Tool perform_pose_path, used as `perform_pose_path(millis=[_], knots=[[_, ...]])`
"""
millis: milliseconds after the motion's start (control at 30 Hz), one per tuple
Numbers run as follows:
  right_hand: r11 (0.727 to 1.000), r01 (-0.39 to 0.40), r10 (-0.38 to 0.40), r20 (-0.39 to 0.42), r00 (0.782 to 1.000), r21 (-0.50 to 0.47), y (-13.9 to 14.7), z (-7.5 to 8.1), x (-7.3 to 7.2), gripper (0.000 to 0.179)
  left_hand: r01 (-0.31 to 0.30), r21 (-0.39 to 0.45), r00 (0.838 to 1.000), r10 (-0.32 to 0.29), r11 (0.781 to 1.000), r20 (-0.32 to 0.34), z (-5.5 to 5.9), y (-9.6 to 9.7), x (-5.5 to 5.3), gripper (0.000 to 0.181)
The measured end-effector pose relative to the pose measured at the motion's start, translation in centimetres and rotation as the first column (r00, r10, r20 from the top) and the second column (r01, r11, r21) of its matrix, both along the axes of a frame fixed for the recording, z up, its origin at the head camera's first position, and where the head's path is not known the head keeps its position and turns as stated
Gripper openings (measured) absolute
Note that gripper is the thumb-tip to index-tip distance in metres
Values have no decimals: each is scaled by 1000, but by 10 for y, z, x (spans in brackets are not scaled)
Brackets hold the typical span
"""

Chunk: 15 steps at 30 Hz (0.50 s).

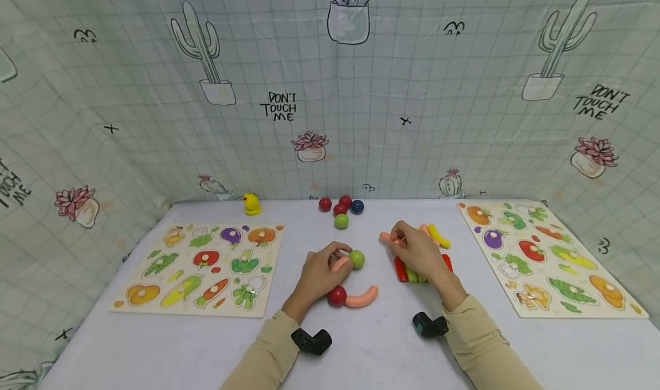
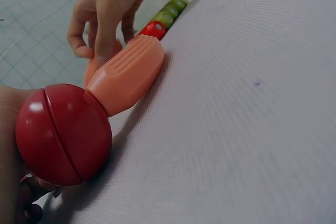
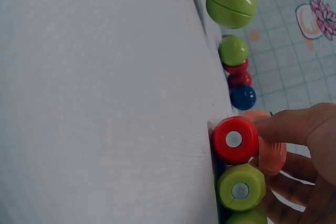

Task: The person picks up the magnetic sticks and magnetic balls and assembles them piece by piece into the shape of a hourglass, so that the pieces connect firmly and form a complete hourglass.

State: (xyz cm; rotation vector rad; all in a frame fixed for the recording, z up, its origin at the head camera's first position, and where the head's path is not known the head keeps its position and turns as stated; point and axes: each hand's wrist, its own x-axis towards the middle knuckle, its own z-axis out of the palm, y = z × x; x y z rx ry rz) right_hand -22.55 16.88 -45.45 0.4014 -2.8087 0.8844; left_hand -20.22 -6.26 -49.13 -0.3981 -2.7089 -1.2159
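Note:
My left hand (image 1: 321, 271) pinches a salmon-pink curved stick (image 1: 339, 263) between thumb and fingers, right beside a green ball (image 1: 357, 259). Below that hand lie a red ball (image 1: 337, 296) and, touching it, another salmon-pink curved stick (image 1: 362, 298); the left wrist view shows this stick's ridged end (image 2: 131, 72) up close. Over a row of red and green sticks (image 3: 240, 190), my right hand (image 1: 416, 253) holds a third salmon-pink curved stick (image 1: 388, 238) by its right part, partly hidden by the fingers. Behind the right hand lies a yellow curved stick (image 1: 440, 236).
Several red balls (image 1: 325, 204), a blue ball (image 1: 357, 207) and a green ball (image 1: 341, 221) cluster at the back. A yellow toy duck (image 1: 251, 203) stands back left. Vegetable puzzle boards lie at left (image 1: 175, 264) and right (image 1: 554, 264). A printed cloth (image 1: 412, 161) hangs behind.

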Motion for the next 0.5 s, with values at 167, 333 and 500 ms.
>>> perform_pose_path(millis=[167,333,500], knots=[[999,-28,29,17,999,-15,0,-1,1,22,4,-3,1000,-4,1000,28,2,0,0,27],[998,-51,52,42,998,-28,1,-1,0,29,10,4,1000,-10,1000,27,3,-1,1,26],[997,-72,74,57,996,-42,-2,1,0,23,5,5,1000,-5,1000,20,3,-1,0,25]])
